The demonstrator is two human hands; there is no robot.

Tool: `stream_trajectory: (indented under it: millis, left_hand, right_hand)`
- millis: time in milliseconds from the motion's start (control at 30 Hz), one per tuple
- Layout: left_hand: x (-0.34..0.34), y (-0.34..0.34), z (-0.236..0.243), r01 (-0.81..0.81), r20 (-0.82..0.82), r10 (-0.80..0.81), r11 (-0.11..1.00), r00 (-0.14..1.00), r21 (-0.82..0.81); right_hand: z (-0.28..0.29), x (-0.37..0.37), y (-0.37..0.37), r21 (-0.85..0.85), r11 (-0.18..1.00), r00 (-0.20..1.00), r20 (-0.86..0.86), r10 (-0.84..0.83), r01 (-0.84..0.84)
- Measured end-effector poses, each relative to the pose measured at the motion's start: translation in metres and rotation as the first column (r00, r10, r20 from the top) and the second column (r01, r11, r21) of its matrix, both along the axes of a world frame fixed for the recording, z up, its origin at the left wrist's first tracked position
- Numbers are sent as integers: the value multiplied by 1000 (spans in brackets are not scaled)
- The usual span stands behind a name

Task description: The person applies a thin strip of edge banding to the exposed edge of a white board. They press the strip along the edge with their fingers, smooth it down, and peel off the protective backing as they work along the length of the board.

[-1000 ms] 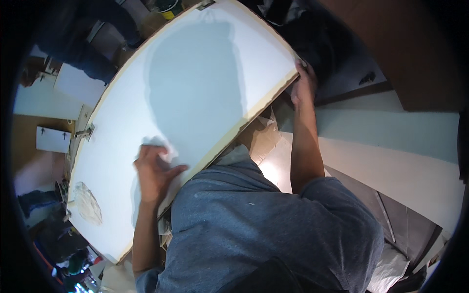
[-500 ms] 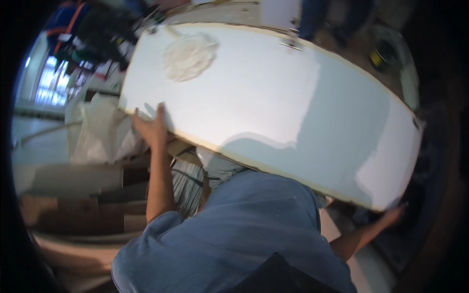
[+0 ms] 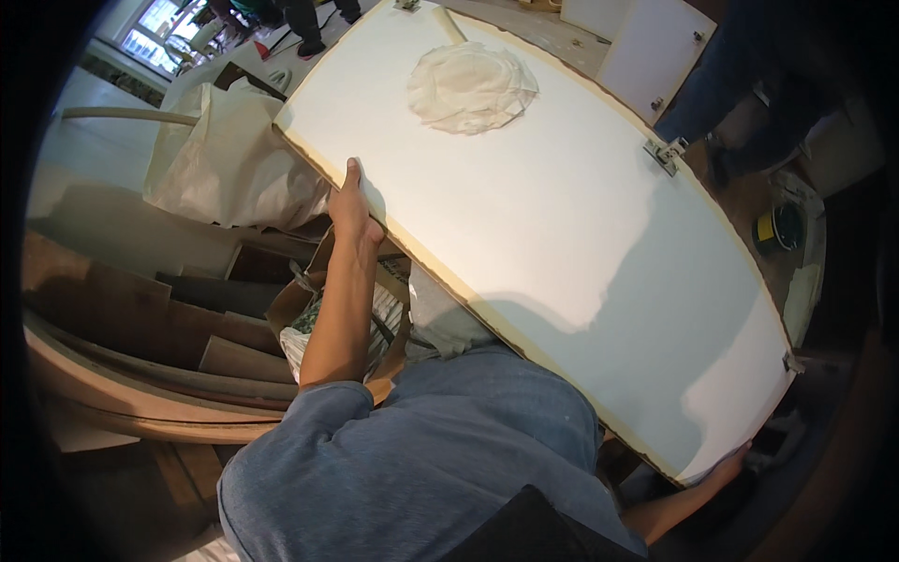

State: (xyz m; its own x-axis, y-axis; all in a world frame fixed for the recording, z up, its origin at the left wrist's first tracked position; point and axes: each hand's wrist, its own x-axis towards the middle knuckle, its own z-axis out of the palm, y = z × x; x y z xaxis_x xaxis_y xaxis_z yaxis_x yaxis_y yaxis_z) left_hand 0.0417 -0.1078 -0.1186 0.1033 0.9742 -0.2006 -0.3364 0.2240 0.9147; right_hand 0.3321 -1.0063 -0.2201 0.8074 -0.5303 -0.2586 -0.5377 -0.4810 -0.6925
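Observation:
A long white cabinet door, edged with yellowish tape, lies tilted across the space before me. My left hand grips its near long edge, thumb on the white face and the other fingers hidden beneath. At the lower right corner my right hand holds the short edge, its fingers partly out of sight under the door. A round, crumpled cream-coloured patch covers part of the door's far end. Metal hinges stand on its far long edge, among them a larger hinge.
Wooden boards are stacked at the left, beside a whitish sack. Another white door with hinges is at the back right. Near it stands a person in dark trousers. A dark bucket sits on the floor at the right.
The door has turned clockwise in view, its left end going up and its right end down. Both hands have kept their hold. The surroundings have shifted too, as my view moved.

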Motion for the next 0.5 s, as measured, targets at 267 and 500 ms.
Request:
stream_trajectory:
  millis: [267,500]
  left_hand:
    - [38,42,-10,31,-26,-31,1000,999,-4]
    - [50,98,-47,268,17,-268,954,963,-132]
  right_hand:
    - [-8,-73,65,-51,985,986,31,-164,166]
    - [32,-132,79,21,960,947,154,-280,280]
